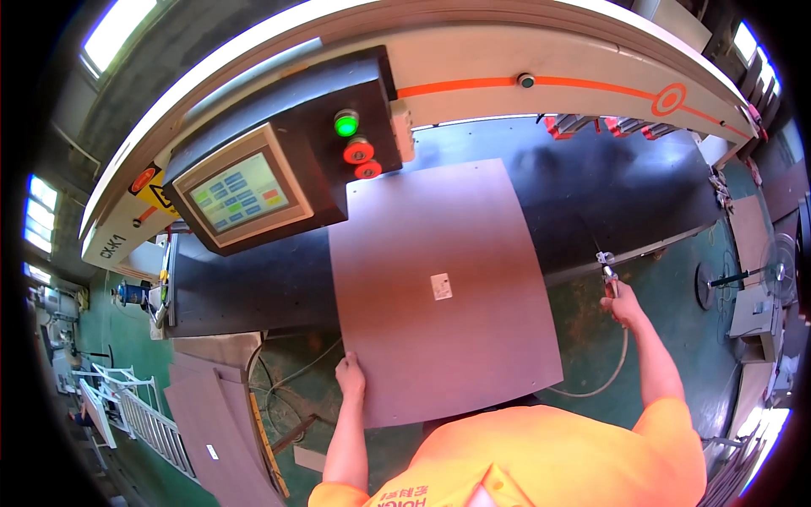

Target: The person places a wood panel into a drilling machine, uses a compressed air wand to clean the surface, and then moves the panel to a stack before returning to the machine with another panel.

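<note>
A large brown panel (439,338) lies in front of me, its far part on the dark machine table (608,203) and its near end reaching back to my body. A small white label (441,286) sits at its middle. My left hand (350,373) is closed on the panel's left edge, close to the near corner. Out to the right, my right hand (623,304) is wrapped round an air blow gun (609,276) by the table's front edge. The gun's pale hose (623,359) curves down and back toward the panel's near right corner.
A control box with a touchscreen (239,193), a lit green button (346,124) and red buttons overhangs the table at left. The machine's beam (473,72) spans the far side. Brown boards (215,414) lean at lower left, near a white ladder (152,427). A fan (777,262) stands at right.
</note>
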The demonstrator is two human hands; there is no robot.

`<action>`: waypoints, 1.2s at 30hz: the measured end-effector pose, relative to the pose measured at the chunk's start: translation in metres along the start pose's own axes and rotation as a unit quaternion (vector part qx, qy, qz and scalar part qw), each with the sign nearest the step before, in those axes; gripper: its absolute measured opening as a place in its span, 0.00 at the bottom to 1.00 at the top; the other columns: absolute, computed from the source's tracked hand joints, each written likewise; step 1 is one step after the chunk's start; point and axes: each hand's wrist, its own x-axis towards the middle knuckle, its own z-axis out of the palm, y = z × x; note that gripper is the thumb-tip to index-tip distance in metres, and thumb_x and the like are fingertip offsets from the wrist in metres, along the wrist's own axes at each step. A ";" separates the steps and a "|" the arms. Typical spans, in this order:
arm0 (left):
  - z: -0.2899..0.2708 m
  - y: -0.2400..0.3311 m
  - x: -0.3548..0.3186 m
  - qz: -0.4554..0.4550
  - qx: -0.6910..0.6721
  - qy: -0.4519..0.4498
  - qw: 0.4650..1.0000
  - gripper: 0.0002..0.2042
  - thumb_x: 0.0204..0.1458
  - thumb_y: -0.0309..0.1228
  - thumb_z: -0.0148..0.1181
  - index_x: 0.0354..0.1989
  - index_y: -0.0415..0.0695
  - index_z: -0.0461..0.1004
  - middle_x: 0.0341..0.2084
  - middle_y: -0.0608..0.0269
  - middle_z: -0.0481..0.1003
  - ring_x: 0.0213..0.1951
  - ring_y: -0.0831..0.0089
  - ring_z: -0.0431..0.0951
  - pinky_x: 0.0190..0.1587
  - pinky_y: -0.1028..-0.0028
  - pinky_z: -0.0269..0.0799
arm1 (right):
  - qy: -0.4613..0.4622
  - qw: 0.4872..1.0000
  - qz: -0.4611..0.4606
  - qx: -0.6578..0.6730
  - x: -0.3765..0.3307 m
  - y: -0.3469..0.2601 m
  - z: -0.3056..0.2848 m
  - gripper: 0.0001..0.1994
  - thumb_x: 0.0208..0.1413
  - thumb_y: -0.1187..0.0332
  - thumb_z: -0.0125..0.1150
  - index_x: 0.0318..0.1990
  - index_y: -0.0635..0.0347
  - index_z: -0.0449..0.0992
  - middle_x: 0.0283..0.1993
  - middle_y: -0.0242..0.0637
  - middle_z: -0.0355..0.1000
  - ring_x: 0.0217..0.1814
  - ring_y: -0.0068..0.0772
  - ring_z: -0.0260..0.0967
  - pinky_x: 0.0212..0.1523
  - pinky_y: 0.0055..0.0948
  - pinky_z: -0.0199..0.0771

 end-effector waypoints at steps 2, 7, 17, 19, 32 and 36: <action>0.024 0.011 -0.009 -0.029 -0.007 0.005 1.000 0.23 0.58 0.45 0.50 0.36 0.32 0.76 0.33 0.41 0.78 0.40 0.57 0.79 0.43 0.61 0.71 | -0.046 0.992 0.018 0.116 0.026 -0.025 0.003 0.12 0.51 0.70 0.59 0.43 0.56 0.68 0.23 0.29 0.64 0.17 0.22 0.62 0.13 0.25 0.60; 0.044 0.106 -0.078 0.259 0.224 -0.003 0.939 0.25 0.41 0.38 0.60 0.50 0.41 0.72 0.53 0.41 0.69 0.58 0.47 0.66 0.57 0.54 0.63 | -0.090 0.905 0.065 0.410 0.161 0.046 -0.041 0.11 0.56 0.54 0.60 0.32 0.49 0.72 0.23 0.24 0.66 0.15 0.20 0.60 0.14 0.21 0.59; 0.134 0.091 -0.212 0.355 0.492 -0.227 0.761 0.52 0.27 0.39 0.73 0.68 0.48 0.53 0.70 0.43 0.34 0.71 0.43 0.33 0.60 0.28 0.40 | -0.151 0.951 -0.232 0.139 0.361 -0.068 -0.084 0.11 0.55 0.69 0.53 0.45 0.49 0.65 0.24 0.28 0.63 0.12 0.20 0.53 0.10 0.18 0.52; 0.137 0.099 -0.207 0.361 0.489 -0.247 0.755 0.53 0.25 0.37 0.73 0.68 0.48 0.52 0.70 0.42 0.35 0.70 0.41 0.34 0.59 0.27 0.40 | -0.161 0.950 -0.216 0.158 0.343 -0.082 -0.083 0.11 0.52 0.71 0.52 0.44 0.50 0.65 0.24 0.28 0.62 0.13 0.20 0.52 0.11 0.19 0.53; 0.173 0.164 -0.167 0.343 0.523 -0.274 0.731 0.42 0.36 0.29 0.66 0.66 0.46 0.56 0.69 0.39 0.35 0.69 0.33 0.32 0.59 0.27 0.39 | -0.117 0.965 -0.182 0.151 0.224 -0.148 -0.049 0.07 0.56 0.69 0.55 0.35 0.53 0.62 0.21 0.31 0.65 0.12 0.23 0.59 0.09 0.24 0.58; 0.190 0.160 -0.158 0.360 0.524 -0.230 0.737 0.46 0.32 0.30 0.70 0.67 0.49 0.55 0.70 0.40 0.36 0.69 0.36 0.34 0.59 0.27 0.41 | -0.090 0.952 -0.056 0.286 0.201 -0.077 -0.039 0.14 0.61 0.53 0.52 0.35 0.52 0.63 0.22 0.32 0.67 0.11 0.23 0.57 0.09 0.24 0.57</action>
